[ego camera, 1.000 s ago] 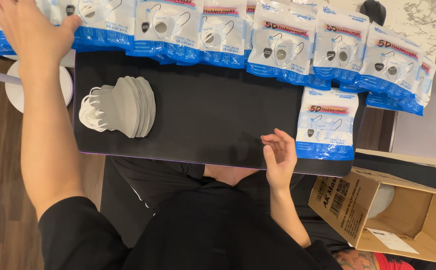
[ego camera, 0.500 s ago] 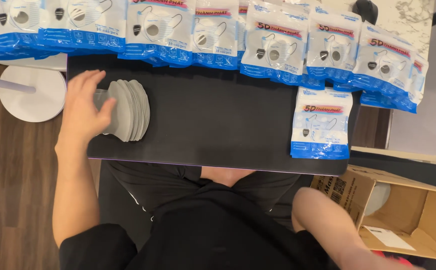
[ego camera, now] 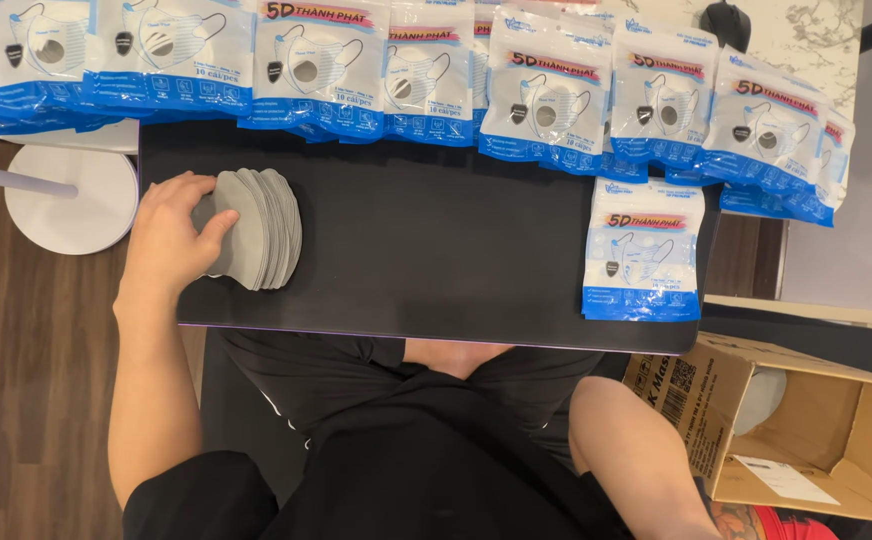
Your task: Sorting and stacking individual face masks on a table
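My left hand (ego camera: 171,235) rests on the left end of a fanned stack of grey face masks (ego camera: 261,228) lying on a black table mat (ego camera: 436,250), fingers curled over the masks. My right hand is out of view; only the forearm (ego camera: 636,450) shows, reaching down to the lower right. One blue-and-white mask packet (ego camera: 642,250) lies alone at the mat's right edge. A row of several similar packets (ego camera: 546,95) runs along the far edge.
An open cardboard box (ego camera: 806,430) sits at the lower right beside my lap. A round white stand base (ego camera: 71,200) is on the wood floor at the left. A dark mouse-like object (ego camera: 726,22) lies on a marble surface beyond the packets.
My left hand came down from the far packets onto the grey mask stack and settled there. My right hand dropped from the mat's front edge toward the lower right, out of view.
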